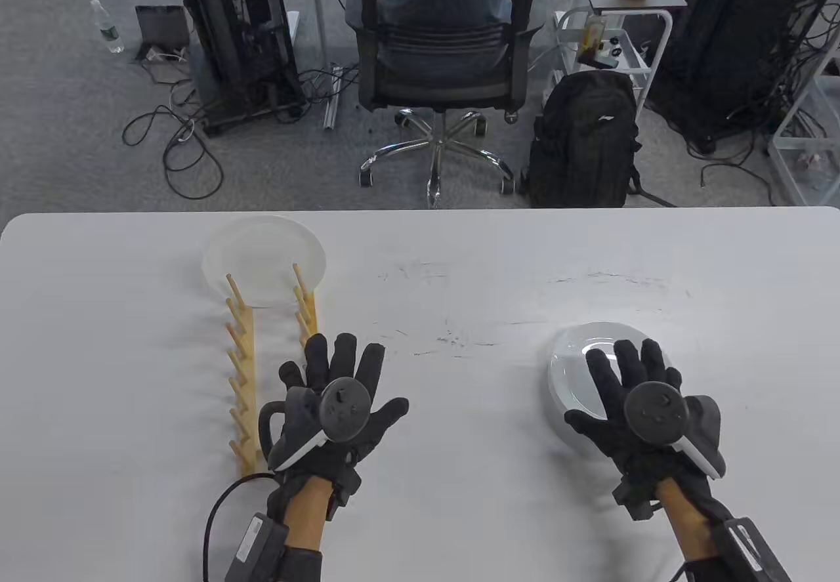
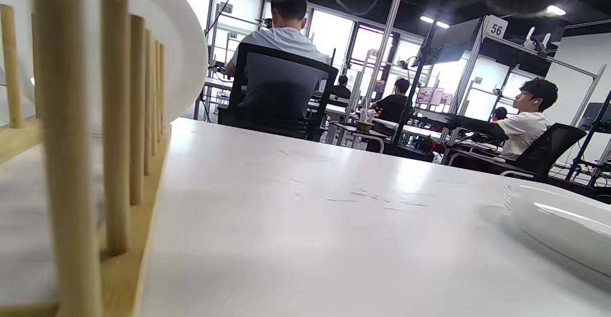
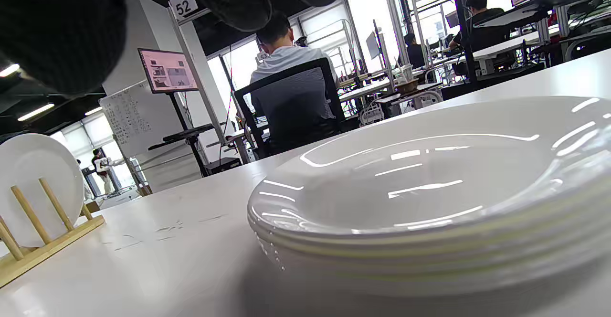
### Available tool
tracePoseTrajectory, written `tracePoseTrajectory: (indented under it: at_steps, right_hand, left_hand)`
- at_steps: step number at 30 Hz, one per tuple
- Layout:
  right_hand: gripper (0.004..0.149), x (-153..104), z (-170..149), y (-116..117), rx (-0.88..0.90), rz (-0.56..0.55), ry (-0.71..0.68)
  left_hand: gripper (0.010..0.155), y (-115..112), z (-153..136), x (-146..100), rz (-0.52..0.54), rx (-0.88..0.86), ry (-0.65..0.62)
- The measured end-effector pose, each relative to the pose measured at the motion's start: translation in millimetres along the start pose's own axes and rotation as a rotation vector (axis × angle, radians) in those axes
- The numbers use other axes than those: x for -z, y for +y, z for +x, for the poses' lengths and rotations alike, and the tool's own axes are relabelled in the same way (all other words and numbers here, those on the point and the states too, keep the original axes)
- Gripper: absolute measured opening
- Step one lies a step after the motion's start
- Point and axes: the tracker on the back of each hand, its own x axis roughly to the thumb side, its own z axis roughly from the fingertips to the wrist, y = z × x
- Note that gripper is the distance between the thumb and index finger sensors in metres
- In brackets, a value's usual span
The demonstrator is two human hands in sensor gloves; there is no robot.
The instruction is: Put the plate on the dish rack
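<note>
A wooden dish rack (image 1: 272, 372) with upright pegs lies on the white table (image 1: 446, 293) at the left. One white plate (image 1: 264, 259) stands upright in its far slot; it also shows in the left wrist view (image 2: 184, 54) and the right wrist view (image 3: 36, 174). A stack of white plates (image 1: 577, 362) sits at the right, seen close in the right wrist view (image 3: 429, 197). My right hand (image 1: 640, 385) hovers spread over the stack, holding nothing. My left hand (image 1: 338, 378) is spread flat beside the rack's right rail, empty.
An office chair (image 1: 440, 50) with a seated person, a black backpack (image 1: 584, 142) and computer towers stand beyond the table's far edge. The table's middle shows scuff marks (image 1: 459, 336).
</note>
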Motion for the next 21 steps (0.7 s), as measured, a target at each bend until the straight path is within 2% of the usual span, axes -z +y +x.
tracePoseTrajectory:
  at_steps: [21]
  right_hand:
    - [0.085, 5.2, -6.0, 5.3, 0.048, 0.131, 0.06]
  left_hand:
    - [0.086, -1.6, 2.1, 1.5, -0.055, -0.002, 0.009]
